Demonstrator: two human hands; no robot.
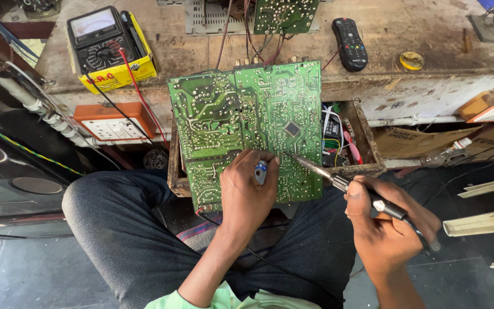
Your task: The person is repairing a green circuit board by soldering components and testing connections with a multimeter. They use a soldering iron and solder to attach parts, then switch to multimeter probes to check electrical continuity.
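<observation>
The right hand [387, 229] grips a soldering iron [338, 182], its long axis slanting up-left, tip aimed at the green board [230, 114] just below the black chip [292, 129]. The left hand [247, 191] is closed on a small blue-tipped tool [261, 171] against the board, which leans on a wooden box [367, 143] under the surface [418, 34]. A slip could bridge neighbouring joints, or the unclamped board could shift.

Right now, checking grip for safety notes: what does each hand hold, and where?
Right hand grips the soldering iron by its black handle. Left hand pinches a small blue-grey tool against the circuit board.
</observation>
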